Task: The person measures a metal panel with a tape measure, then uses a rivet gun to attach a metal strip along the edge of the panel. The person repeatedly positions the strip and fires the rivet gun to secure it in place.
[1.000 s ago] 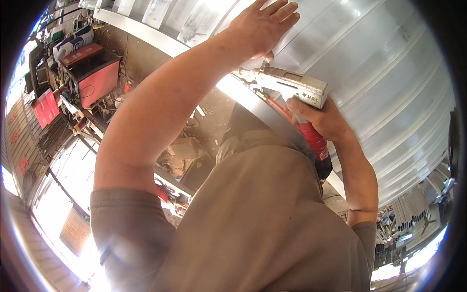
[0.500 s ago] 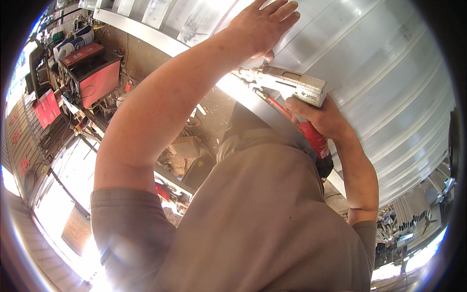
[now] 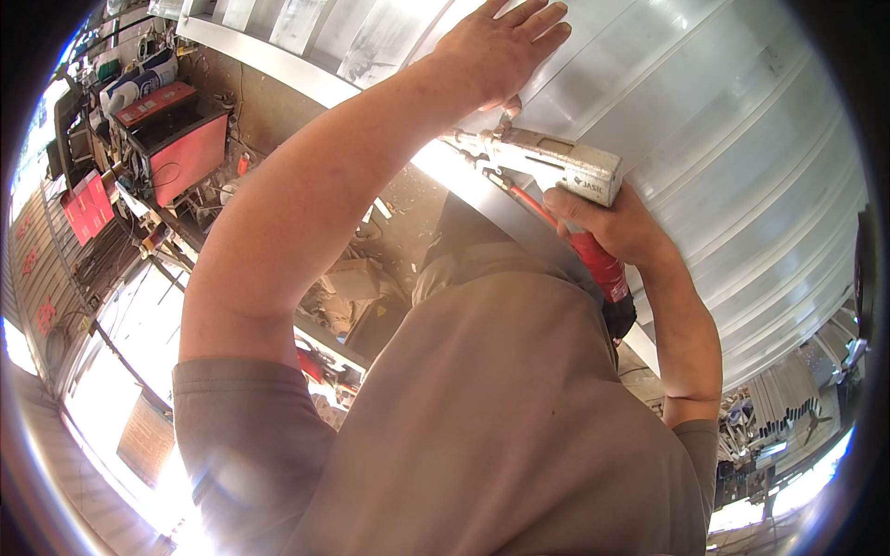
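Observation:
My left hand (image 3: 505, 54) lies on the pale ribbed metal panel (image 3: 686, 120) with its fingers spread. Its thumb is close to the nose of a gun-shaped tool (image 3: 556, 165), though I cannot tell whether they touch. The tool has a scuffed silver-white body, a thin orange-red rod or tube beneath it and a red lower part (image 3: 601, 264) ending in black. My right hand (image 3: 612, 222) is closed round its grip behind the body. The nose points left toward the bright white edge (image 3: 454, 167) of the panel, where glare and my left forearm hide detail.
At the left stands a red and black metal box (image 3: 190, 153) among cluttered gear. A cardboard box (image 3: 352, 280) and scraps lie on the brown floor below the panel edge. Stacked metal lengths (image 3: 783, 398) are at the lower right.

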